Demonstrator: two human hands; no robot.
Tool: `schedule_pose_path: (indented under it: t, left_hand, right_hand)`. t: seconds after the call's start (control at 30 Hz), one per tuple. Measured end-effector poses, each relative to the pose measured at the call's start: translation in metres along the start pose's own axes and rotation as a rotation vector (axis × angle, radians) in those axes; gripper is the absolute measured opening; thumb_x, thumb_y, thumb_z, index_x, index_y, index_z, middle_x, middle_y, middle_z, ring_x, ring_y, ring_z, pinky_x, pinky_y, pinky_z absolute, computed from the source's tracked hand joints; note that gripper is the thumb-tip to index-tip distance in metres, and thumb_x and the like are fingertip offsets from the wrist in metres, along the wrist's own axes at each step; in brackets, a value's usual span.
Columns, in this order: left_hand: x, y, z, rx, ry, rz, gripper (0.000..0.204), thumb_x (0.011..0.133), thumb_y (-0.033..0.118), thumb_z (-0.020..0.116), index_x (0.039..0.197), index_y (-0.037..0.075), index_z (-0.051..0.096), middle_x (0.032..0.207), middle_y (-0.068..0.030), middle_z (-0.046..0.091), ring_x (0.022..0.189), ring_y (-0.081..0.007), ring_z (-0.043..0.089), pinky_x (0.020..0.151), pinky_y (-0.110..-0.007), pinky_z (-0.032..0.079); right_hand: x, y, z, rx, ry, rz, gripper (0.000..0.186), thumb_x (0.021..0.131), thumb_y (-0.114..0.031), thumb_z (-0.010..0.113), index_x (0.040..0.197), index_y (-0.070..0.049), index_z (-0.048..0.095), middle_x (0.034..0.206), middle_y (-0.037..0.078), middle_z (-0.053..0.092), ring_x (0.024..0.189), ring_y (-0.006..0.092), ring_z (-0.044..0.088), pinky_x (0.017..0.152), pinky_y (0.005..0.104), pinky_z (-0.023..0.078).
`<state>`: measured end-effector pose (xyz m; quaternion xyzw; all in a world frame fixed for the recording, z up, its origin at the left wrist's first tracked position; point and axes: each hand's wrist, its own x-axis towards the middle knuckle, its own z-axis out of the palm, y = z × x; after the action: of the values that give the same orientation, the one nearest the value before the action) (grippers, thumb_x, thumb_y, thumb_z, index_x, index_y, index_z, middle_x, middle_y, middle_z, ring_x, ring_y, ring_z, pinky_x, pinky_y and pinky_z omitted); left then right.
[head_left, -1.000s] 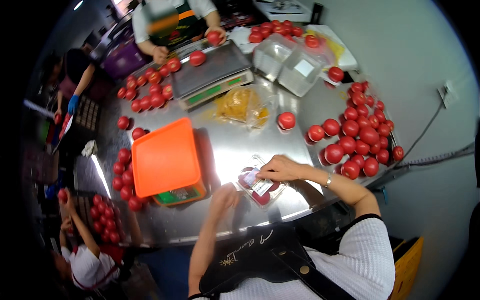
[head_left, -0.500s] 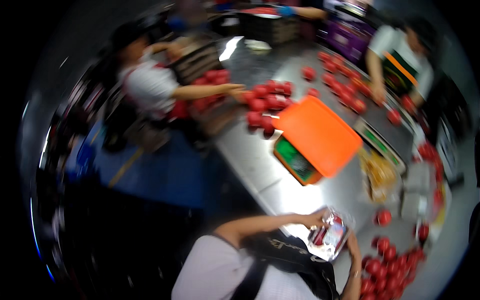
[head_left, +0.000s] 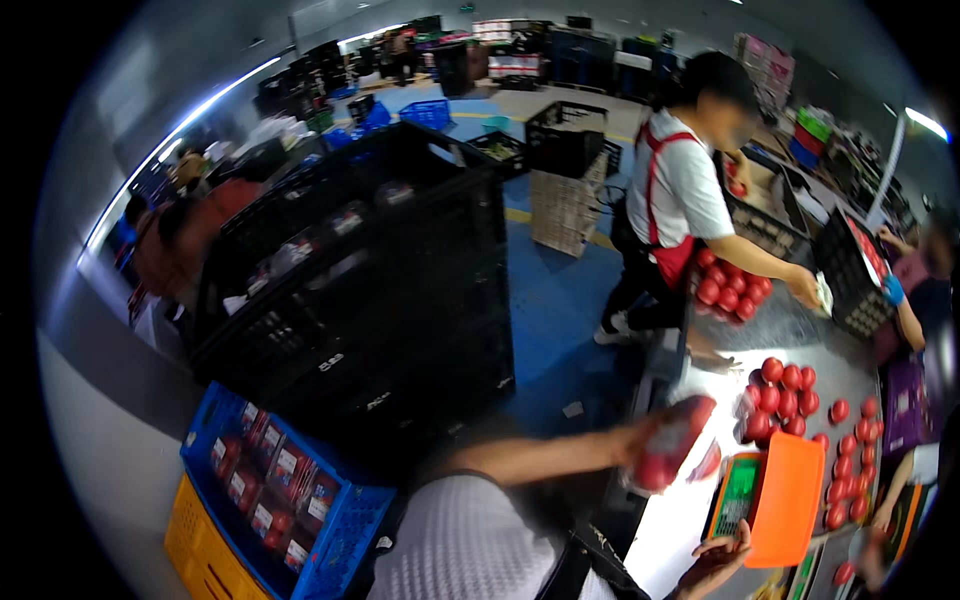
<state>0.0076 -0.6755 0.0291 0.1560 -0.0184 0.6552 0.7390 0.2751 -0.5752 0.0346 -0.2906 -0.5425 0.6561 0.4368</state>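
My left hand (head_left: 632, 447) is stretched out over the metal table's near edge, closed on a clear pack of red fruit (head_left: 672, 445), blurred by motion. My right hand (head_left: 722, 553) holds nothing; its fingers are apart beside an orange tray (head_left: 787, 505). The tray sits on an orange scale with a green panel (head_left: 738, 488). Beyond it several loose, round red fruits (head_left: 785, 402) lie on the steel table (head_left: 655, 530).
A blue crate (head_left: 365, 510) with similar packs rests on a yellow crate (head_left: 205, 540) at lower left. Tall stacked black crates (head_left: 400, 310) stand beside it. Across the table a co-worker in a red apron (head_left: 665, 190) reaches over; another person's gloved hand (head_left: 893, 290) touches a black crate (head_left: 845, 285).
My view has swung left. The pack was between both hands; now only my left hand has it, held out leftward, and my right hand has let go.
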Motion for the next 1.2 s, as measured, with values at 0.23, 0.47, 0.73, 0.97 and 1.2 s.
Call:
schedule_pose_path:
  t: [0.23,0.47,0.73,0.97,1.2]
  left_hand:
    - [-0.196,0.197,0.237,0.857,0.405,1.003,0.055,0.089,0.043,0.058,0.13,0.007,0.048,0.124,-0.0153,0.056,0.112,-0.0299,0.057,0.097,-0.047,0.046]
    - [-0.393,0.281,0.324,0.834,1.135,1.501,0.039,0.087,0.029,0.067,0.115,0.003,0.058,0.111,-0.0138,0.065,0.102,-0.026,0.063,0.094,-0.041,0.048]
    - [-0.554,0.227,0.308,0.701,1.681,1.139,0.048,0.084,0.033,0.069,0.12,0.003,0.057,0.112,-0.013,0.065,0.101,-0.0246,0.064,0.09,-0.042,0.05]
    - [-0.621,0.134,0.301,0.622,1.975,0.382,0.043,0.087,0.032,0.065,0.119,0.004,0.058,0.114,-0.0104,0.064,0.096,-0.0205,0.064,0.084,-0.039,0.052]
    - [-0.697,0.112,0.268,0.599,2.278,0.005,0.039,0.093,0.028,0.052,0.121,0.002,0.054,0.114,-0.0133,0.062,0.093,-0.0209,0.063,0.078,-0.038,0.053]
  right_hand:
    - [-0.005,0.107,0.045,-0.994,-0.41,0.249,0.045,0.097,-0.046,0.04,0.097,-0.009,0.064,0.094,0.014,0.065,0.087,0.0282,0.059,0.08,0.0371,0.044]
    - [-0.046,0.249,0.05,-0.785,-0.664,0.498,0.024,0.09,-0.02,0.06,0.107,-0.003,0.064,0.101,0.014,0.065,0.095,0.0242,0.057,0.085,0.0333,0.045]
    - [-0.035,0.302,0.069,-0.861,-0.791,0.581,0.027,0.091,-0.024,0.058,0.106,-0.003,0.063,0.089,0.011,0.061,0.081,0.0213,0.053,0.073,0.0324,0.042]
    - [-0.011,0.344,0.079,-0.888,-0.832,0.587,0.029,0.092,-0.029,0.057,0.105,-0.003,0.062,0.078,0.01,0.058,0.069,0.0188,0.05,0.062,0.0315,0.04]
    - [0.0,0.382,0.073,-0.847,-0.867,0.576,0.033,0.093,-0.033,0.055,0.104,-0.003,0.061,0.067,0.008,0.055,0.057,0.0162,0.046,0.052,0.0307,0.038]
